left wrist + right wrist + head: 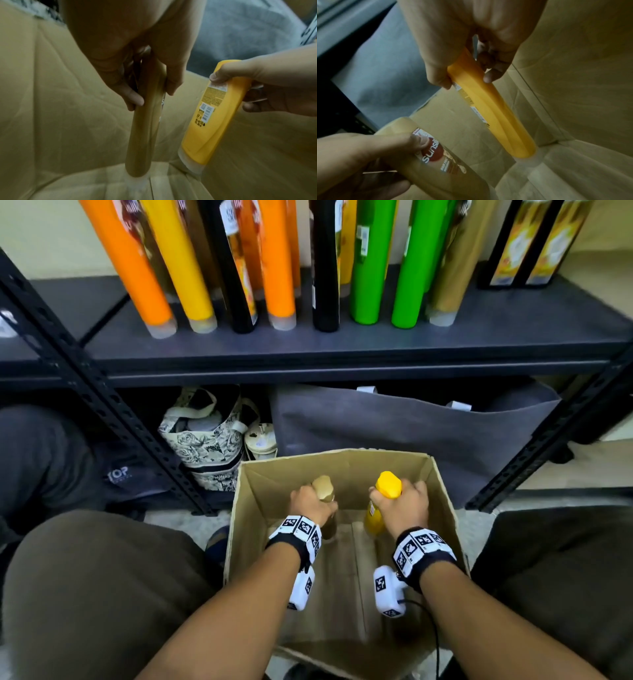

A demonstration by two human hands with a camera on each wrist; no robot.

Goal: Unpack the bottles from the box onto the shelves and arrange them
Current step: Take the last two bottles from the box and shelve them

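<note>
An open cardboard box (442, 494) stands on the floor between my knees. Inside it my left hand (310, 503) grips a tan shampoo bottle (323, 487) near its upper end; the wrist view shows my left hand (145, 83) wrapped round the tan bottle (144, 135), whose clear cap points down near the box floor. My right hand (402, 505) grips a yellow bottle (387, 484) the same way. In the right wrist view my right hand (467, 75) holds the yellow bottle (496, 115), and the tan bottle (440, 162) shows a red label.
A dark metal shelf (342, 350) above the box carries a row of orange, yellow, black, green and tan bottles (281, 268). Under it sit a patterned bag (205, 440) and a grey fabric bag (411, 426). Perforated uprights (102, 392) flank the box.
</note>
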